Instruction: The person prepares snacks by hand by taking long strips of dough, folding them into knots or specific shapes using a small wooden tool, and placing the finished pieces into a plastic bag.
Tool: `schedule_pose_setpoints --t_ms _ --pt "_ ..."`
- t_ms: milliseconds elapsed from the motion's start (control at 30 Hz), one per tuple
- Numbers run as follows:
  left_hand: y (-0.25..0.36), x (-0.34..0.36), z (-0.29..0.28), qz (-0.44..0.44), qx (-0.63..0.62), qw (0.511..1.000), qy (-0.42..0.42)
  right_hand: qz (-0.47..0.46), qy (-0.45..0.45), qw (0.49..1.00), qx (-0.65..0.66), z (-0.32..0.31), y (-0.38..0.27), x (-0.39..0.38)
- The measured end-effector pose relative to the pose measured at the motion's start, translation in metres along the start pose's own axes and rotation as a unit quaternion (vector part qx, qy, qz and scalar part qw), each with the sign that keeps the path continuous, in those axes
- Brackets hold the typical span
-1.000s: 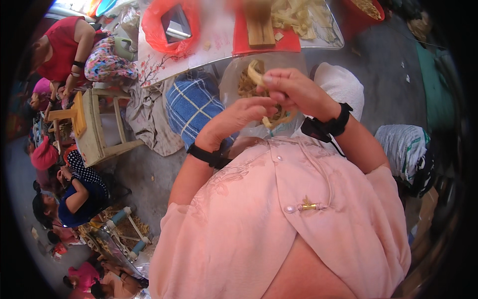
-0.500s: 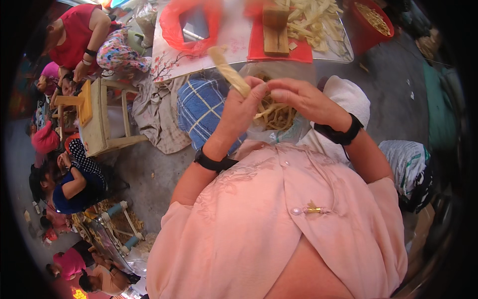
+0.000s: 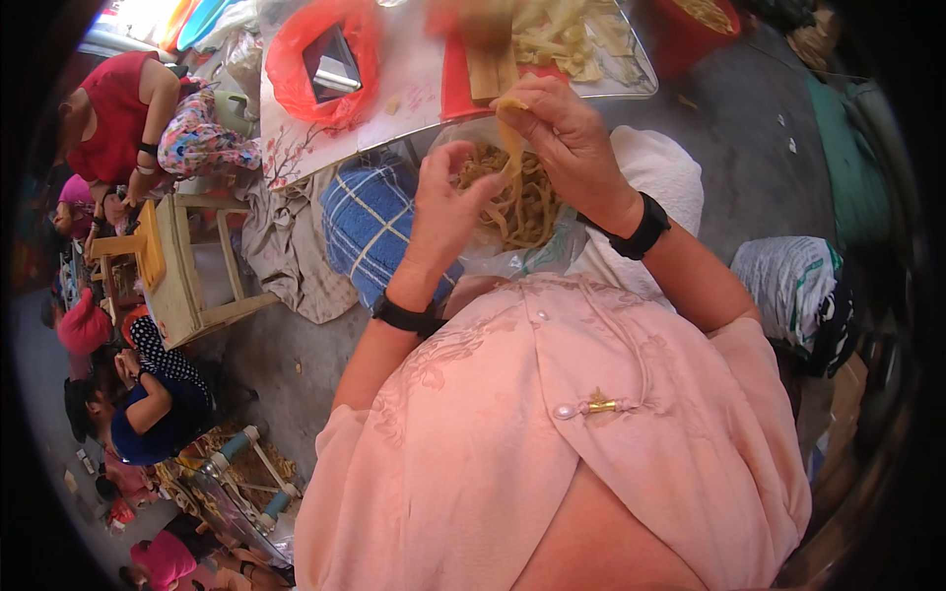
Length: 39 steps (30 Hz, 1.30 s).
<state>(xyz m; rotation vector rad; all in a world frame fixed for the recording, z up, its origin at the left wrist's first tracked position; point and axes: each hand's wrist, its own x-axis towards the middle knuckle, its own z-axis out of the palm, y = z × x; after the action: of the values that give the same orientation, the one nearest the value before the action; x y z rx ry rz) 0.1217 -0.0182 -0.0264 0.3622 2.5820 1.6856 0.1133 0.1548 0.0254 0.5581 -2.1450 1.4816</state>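
Note:
My right hand (image 3: pixel 570 143) pinches the upper end of a soft, pale yellow strip (image 3: pixel 512 148). The strip hangs over a bag-lined heap of similar brownish strips (image 3: pixel 537 212), and its lower end blends into them. My left hand (image 3: pixel 445 202) is beside the strip, thumb and fingers apart and curved toward it; whether the thumb touches it I cannot tell. Beyond my hands, a wooden block (image 3: pixel 491 77) lies on a red sheet (image 3: pixel 456 84) at the table's near edge. Folded pale yellow pieces (image 3: pixel 562 44) are piled beside it.
A red plastic bag (image 3: pixel 286 74) holding a dark flat device lies on the white table (image 3: pixel 414 98). Blue checked cloth (image 3: pixel 370 222) is left of my hands, white cloth (image 3: pixel 660 177) right. A wooden stool (image 3: pixel 192 266) and several people are at left. A red tub (image 3: pixel 690 44) is far right.
The pale folded bundle has left my left hand, whose fingers have spread. My hands have moved apart, and my right hand has risen toward the table with the strip. The view has shifted slightly.

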Motion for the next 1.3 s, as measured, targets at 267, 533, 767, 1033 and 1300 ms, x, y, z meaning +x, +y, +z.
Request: schedule_pose_setpoints --t_ms 267,533,767,1033,1300 --pt "0.032 0.013 -0.016 -0.289 -0.607 0.723 -0.160 -0.115 -0.098 0.988 -0.004 0.013 -0.018 -0.020" --pt "0.001 0.029 -0.005 -0.263 -0.670 0.682 -0.130 0.259 -0.061 0.895 0.357 0.014 -0.015 -0.014" --pt "0.005 0.044 0.004 -0.257 -0.668 0.696 -0.061 0.136 -0.044 0.983 0.115 0.019 -0.011 -0.022" --pt "0.013 0.055 0.006 -0.363 -0.654 0.663 0.022 -0.061 -0.095 0.993 -0.014 0.018 -0.002 -0.024" --pt "0.010 0.039 0.000 -0.325 -0.539 0.764 -0.141 0.201 -0.105 0.942 0.247 0.004 -0.013 -0.005"
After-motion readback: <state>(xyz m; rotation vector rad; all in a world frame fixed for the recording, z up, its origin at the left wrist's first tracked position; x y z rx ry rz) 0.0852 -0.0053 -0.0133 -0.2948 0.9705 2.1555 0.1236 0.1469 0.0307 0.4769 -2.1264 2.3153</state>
